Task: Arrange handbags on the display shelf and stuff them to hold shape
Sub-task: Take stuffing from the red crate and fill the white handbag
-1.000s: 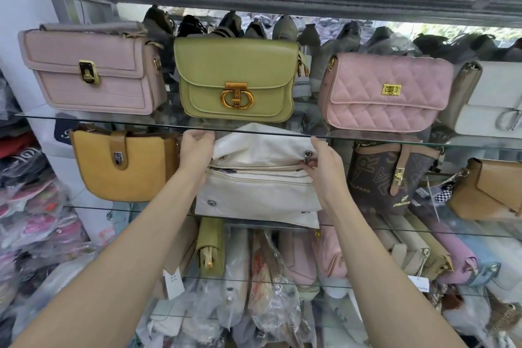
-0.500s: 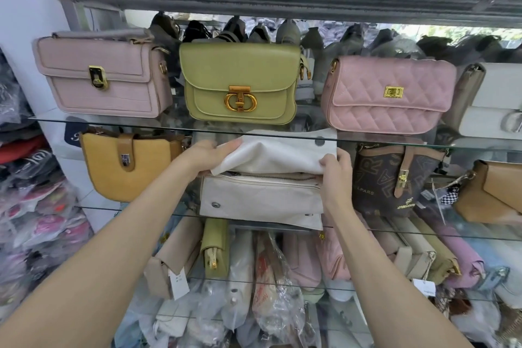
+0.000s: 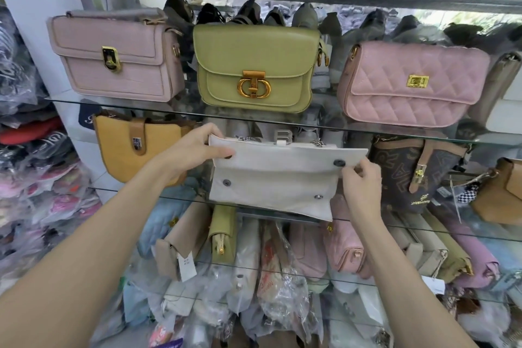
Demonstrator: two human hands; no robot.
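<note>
Holding white handbag (image 3: 272, 181) on the middle glass shelf (image 3: 180, 195), flap lifted: left hand (image 3: 195, 150) pinching the flap's left corner, right hand (image 3: 360, 181) pinching its right edge beside a snap. Just above the grip, green handbag (image 3: 255, 68); left of it, mustard handbag (image 3: 135, 147); right, brown monogram bag (image 3: 415, 169).

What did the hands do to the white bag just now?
Both hands swung the white bag's flap out toward the camera, so its snap studs now show. The left hand moved from the bag's top to grip the flap's left corner; the right hand shifted to pinch its right edge. The bag stayed on the middle glass shelf, between the yellow bag and the brown bag.
</note>
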